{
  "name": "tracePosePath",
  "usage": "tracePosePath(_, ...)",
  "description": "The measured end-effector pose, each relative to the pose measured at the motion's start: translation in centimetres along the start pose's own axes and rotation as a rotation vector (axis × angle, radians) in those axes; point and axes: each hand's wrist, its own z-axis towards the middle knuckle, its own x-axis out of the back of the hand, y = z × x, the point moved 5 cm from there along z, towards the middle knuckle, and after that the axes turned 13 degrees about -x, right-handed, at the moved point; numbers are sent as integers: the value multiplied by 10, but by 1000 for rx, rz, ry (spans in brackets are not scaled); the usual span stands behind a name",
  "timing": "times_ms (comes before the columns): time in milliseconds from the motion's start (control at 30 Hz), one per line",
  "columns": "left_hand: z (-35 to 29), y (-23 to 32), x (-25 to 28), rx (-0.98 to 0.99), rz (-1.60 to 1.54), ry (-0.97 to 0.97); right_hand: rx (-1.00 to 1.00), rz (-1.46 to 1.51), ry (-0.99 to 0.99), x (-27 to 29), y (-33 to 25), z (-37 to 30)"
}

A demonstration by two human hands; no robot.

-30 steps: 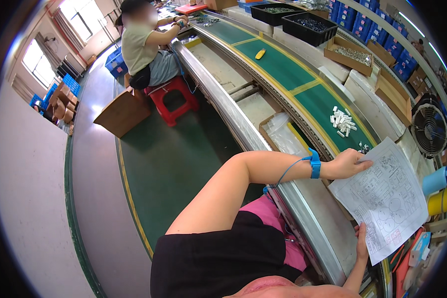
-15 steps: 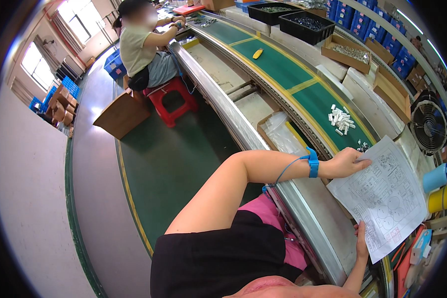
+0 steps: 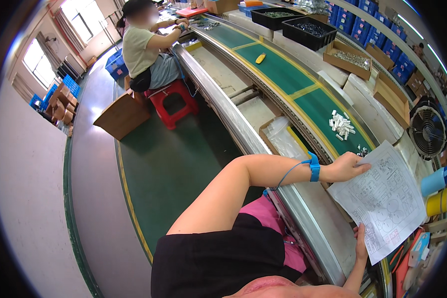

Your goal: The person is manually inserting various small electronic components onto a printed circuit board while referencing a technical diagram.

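Paper sheet (image 3: 382, 198) held between hands — left hand (image 3: 350, 166) gripping top edge, right hand (image 3: 361, 244) bottom.

One printed sheet (image 3: 382, 203), two black bins (image 3: 310, 32), one red stool (image 3: 176, 99), one fan (image 3: 427, 131)

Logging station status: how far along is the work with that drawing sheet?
Done: a batch of small white parts lies on the green belt. In hand: the left hand holds the drawing sheet at its top edge, the right hand at its lower edge. Left: neither hand touches the parts.
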Motion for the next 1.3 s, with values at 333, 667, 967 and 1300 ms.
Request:
tracePosePath(333, -4, 2, 0, 26, 47, -6, 5, -5, -3, -4, 0, -1)
tracePosePath(667, -10, 10, -11, 8, -98, -176, 53, 4, 13, 0, 3, 1)
tracePosePath(967, 2, -3, -2, -8, -73, -82, 45, 2, 2, -4, -3, 0)
tracePosePath(1300, -6, 4, 1, 73, -13, -96, 68, 20, -9, -6, -3, -13)
